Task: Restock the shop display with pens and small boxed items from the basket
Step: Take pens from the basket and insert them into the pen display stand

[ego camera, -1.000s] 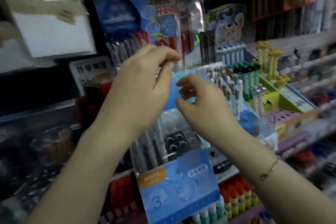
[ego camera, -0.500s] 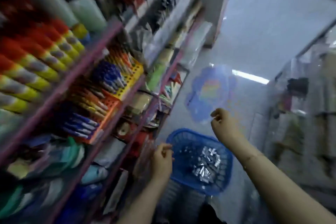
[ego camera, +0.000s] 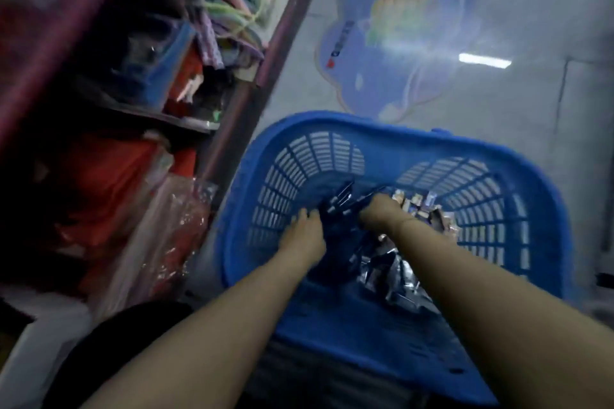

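Note:
A blue plastic basket [ego camera: 518, 176] stands on the floor below me. Both of my hands reach down into it. A bundle of dark pens [ego camera: 339, 206] lies between them at the basket's bottom. My left hand [ego camera: 304, 234] lies against the left side of the bundle, its grip blurred. The fingers of my right hand [ego camera: 382, 209] curl down over the bundle's right side. Several small boxed items [ego camera: 420, 207] sit just right of that hand. Shiny packets [ego camera: 388, 264] lie under my right forearm.
Low shop shelves [ego camera: 186, 119] packed with stationery and red packets run along the left, close to the basket. A blue cloud-shaped sticker [ego camera: 358, 83] is on the grey floor beyond the basket. Something dark [ego camera: 139, 325] is under my left arm.
My view swung from the upper pen display down to the floor. Both hands left the display and dropped into the blue basket, closing in on the dark pens.

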Tool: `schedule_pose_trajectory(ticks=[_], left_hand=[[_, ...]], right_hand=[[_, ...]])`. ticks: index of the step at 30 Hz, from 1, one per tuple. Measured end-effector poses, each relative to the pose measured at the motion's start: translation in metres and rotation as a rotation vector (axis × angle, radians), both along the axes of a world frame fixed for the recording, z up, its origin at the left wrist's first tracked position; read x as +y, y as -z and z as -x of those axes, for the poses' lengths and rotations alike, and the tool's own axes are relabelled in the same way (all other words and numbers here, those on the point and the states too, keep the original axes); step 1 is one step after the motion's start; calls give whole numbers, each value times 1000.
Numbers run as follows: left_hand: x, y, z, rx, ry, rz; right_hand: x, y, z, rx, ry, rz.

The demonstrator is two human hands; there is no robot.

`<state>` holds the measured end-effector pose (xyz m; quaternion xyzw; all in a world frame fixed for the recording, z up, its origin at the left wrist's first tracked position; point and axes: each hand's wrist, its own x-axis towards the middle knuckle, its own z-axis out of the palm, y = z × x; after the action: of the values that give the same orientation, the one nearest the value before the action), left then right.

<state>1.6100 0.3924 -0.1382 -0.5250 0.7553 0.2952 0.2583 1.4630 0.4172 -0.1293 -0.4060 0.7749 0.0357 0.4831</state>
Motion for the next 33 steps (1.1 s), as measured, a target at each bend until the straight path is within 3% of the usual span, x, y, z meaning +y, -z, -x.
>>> schedule_pose_trajectory(ticks=[4, 7, 14, 21, 29, 33], left_hand=[[-13, 51, 17, -49, 38, 5], [-17, 71, 24, -71, 23, 7], [-32, 94, 22, -41, 67, 176], [-37, 101, 19, 28, 91, 29], [-46, 96, 18, 96, 97, -74], [-41, 92, 14, 91, 115, -86]], right_hand=[[-1, 52, -2, 171, -111, 144], [11, 73, 1, 283, -325, 238], [8, 87, -1, 546, -618, 377], [2, 95, -2, 594, -781, 390], [1, 95, -7, 570, -746, 391], [-6, 74, 1, 682, -939, 378]])
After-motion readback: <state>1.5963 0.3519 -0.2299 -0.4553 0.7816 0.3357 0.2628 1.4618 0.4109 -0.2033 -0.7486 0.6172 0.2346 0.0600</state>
